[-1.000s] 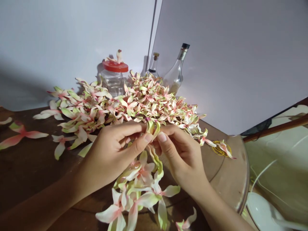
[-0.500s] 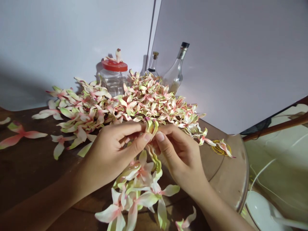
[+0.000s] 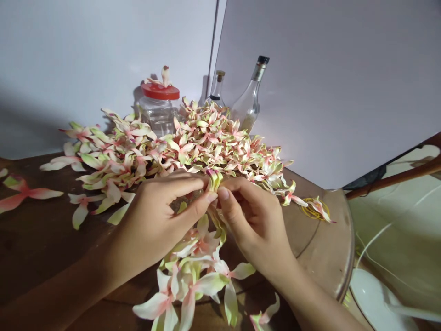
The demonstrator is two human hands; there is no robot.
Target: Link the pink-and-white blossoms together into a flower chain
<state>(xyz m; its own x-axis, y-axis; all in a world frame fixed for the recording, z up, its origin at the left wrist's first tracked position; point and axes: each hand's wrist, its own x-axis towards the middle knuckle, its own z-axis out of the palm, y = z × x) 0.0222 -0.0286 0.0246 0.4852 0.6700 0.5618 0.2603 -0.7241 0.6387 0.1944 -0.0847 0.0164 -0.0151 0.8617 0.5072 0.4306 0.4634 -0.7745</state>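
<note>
Flower chain: narrow, pointed, star-shaped blooms, cream with pink centres and green edges; upper end pinched between the hands, lower part lying in a loose bunch on the table just below them.

Left hand: curled closed, thumb and fingertips pressed on the twisted top of the Flower chain.

Right hand: also curled, thumb and forefinger gripping the same twisted petals, knuckles almost touching the left hand.

Flower heap: dense, layered mound of like blooms, its near edge just beyond the hands.

Loose flowers: separate blooms lying flat at far left, well apart from the heap.

Plastic jar: clear, ribbed-shouldered, with a red screw lid bearing one bloom; behind the heap.

Glass bottles: two, upright, narrow-necked, capped, beside the jar.

Rubber bands: yellow tangle under a bloom at right.

Tabletop: smooth dark-brown wood, with a curved edge at right.

Room: white wall panels meeting at a corner behind; wooden rod, white cord and white dish lay beyond the edge.
</note>
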